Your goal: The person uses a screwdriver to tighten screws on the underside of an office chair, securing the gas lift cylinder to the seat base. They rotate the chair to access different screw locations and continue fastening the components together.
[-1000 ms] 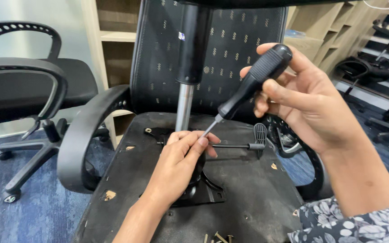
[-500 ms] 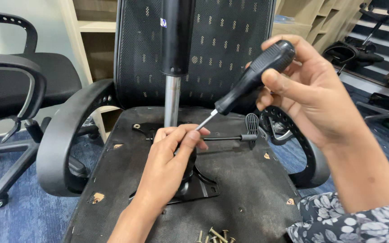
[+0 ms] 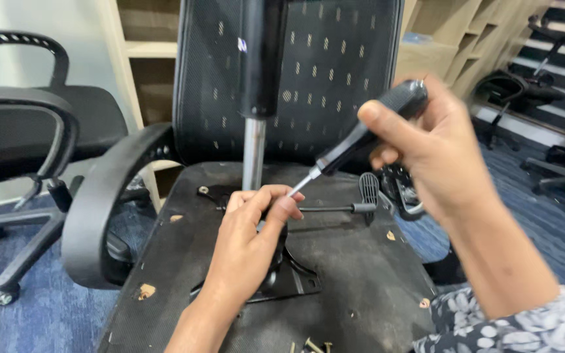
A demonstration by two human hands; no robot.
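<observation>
Head view, right hand (image 3: 439, 157) fingers clamped on screwdriver (image 3: 361, 140), tip touching left hand (image 3: 256, 229) pinched fingers (image 3: 286, 208)

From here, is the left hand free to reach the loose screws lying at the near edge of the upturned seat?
Probably yes: left hand rests empty-looking on the black metal mechanism plate; loose screws lie unobstructed.

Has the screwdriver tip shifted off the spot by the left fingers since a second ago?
No. The screwdriver tip stays at the left hand fingertips, right of the gas cylinder.
</observation>
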